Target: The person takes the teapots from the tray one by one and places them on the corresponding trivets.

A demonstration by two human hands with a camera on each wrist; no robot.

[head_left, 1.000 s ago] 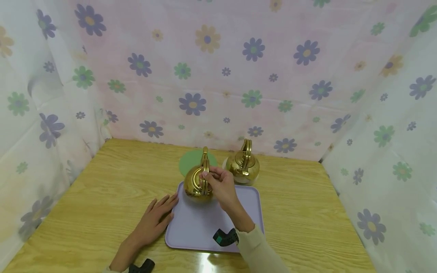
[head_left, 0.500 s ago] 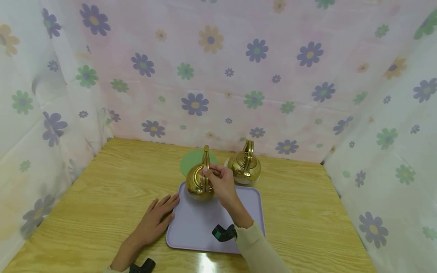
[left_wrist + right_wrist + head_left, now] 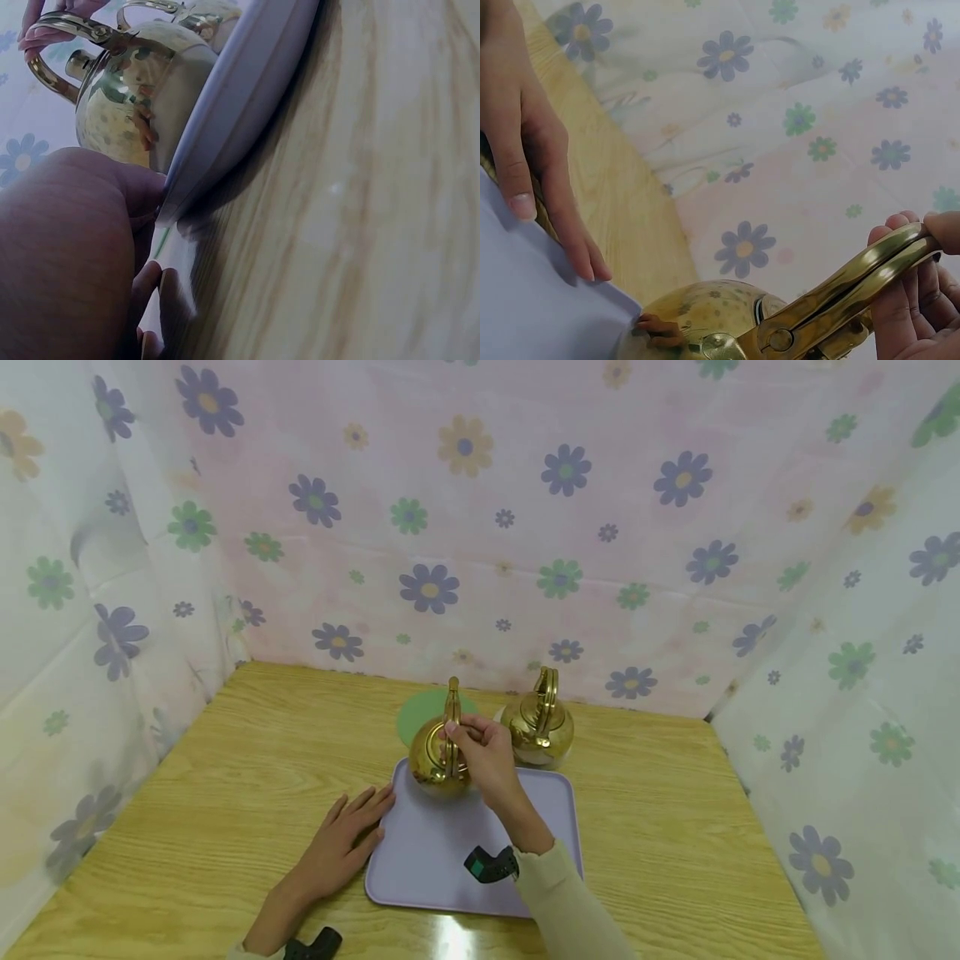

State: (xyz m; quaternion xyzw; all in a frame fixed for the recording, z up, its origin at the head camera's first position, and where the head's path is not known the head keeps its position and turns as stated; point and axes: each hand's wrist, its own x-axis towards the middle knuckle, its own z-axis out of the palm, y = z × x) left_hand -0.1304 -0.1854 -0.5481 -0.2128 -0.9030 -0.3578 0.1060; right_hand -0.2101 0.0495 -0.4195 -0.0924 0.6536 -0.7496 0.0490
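Note:
A shiny gold kettle (image 3: 438, 760) stands at the far left corner of a lilac tray (image 3: 427, 860) on the wooden table. My right hand (image 3: 483, 752) grips its upright handle (image 3: 855, 292) near the top. My left hand (image 3: 347, 839) lies flat on the table, fingers straight, touching the tray's left edge (image 3: 232, 105). In the left wrist view the kettle (image 3: 135, 97) rises above the tray rim. A second gold kettle (image 3: 537, 722) stands behind the tray on a white coaster.
A green round coaster (image 3: 420, 710) lies behind the held kettle. Flowered cloth walls (image 3: 480, 527) close in the table on the back, left and right. The wooden table (image 3: 225, 760) spreads out left and right of the tray.
The kettle and my right hand have shifted slightly farther back on the tray. My left hand has stayed put at the tray's edge.

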